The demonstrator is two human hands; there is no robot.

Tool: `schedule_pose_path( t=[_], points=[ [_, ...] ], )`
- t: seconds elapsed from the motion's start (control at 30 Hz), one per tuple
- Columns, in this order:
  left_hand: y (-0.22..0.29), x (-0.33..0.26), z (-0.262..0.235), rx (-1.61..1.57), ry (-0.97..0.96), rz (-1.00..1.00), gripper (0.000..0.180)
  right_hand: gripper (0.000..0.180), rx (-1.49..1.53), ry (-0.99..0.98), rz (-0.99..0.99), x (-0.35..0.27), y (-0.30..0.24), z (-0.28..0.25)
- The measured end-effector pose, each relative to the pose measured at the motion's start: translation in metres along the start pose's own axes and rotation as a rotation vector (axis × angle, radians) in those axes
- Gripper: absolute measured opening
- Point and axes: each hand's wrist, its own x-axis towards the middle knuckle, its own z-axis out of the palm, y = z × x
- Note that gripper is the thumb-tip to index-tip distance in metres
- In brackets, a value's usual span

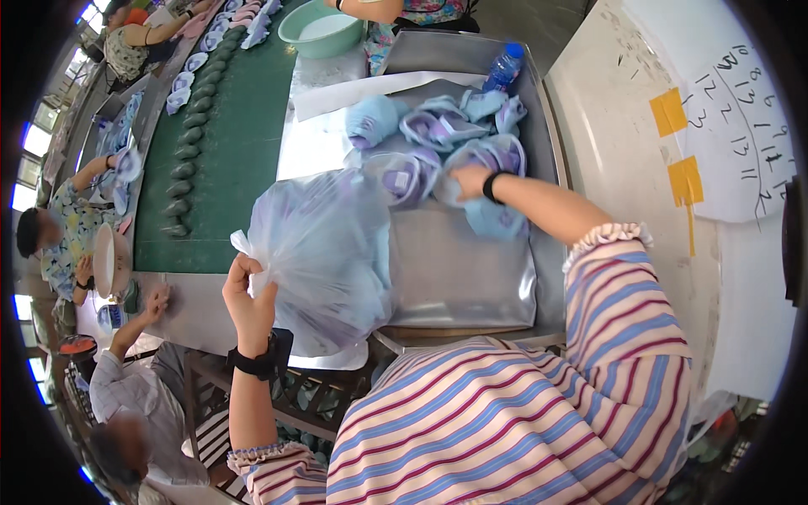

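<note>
My left hand (pixel 251 299) pinches the gathered neck of a translucent plastic bag (pixel 324 252). The bag bulges with pale blue and purple pieces, and its bottom lies over the metal tray's left side. Across the tray my right hand (pixel 473 182) has its fingers curled on a light blue and purple shoe upper (pixel 497 156); the fingertips are partly hidden against it. More uppers lie loosely around, among them a purple-lined one (pixel 406 178) between the bag and my right hand, and a stacked blue bundle (pixel 373 120) farther back.
The metal tray (pixel 463 278) has raised walls. A blue-capped bottle (pixel 505 67) stands in its far right corner. Left is a green conveyor belt (pixel 244 151) with a row of dark shoe-shaped forms (pixel 181 170). A green basin (pixel 321 29) sits beyond; co-workers sit along the left.
</note>
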Motion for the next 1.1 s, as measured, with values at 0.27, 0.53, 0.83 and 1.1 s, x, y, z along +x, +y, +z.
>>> schedule_pose_path(
  t=[0.27, 0.53, 0.83, 1.1],
  points=[
    [0.061, 0.001, 0.021, -0.058, 0.154, -0.022, 0.019, 0.025, 0.963, 0.422, -0.001, 0.079, 0.013, -0.130],
    [0.097, 0.023, 0.017, 0.123, 0.000, 0.066, 0.012, 0.024, 0.403, 1.407, -0.177, 0.067, 0.014, -0.217],
    [-0.027, 0.016, 0.013, 0.171, -0.369, 0.003, 0.036, 0.043, -0.027, -0.927, -0.173, 0.009, -0.064, -0.022],
    [-0.063, 0.020, 0.010, -0.183, -0.352, -0.253, 0.054, 0.038, 0.257, 0.320, -0.028, 0.080, -0.042, -0.070]
  ],
)
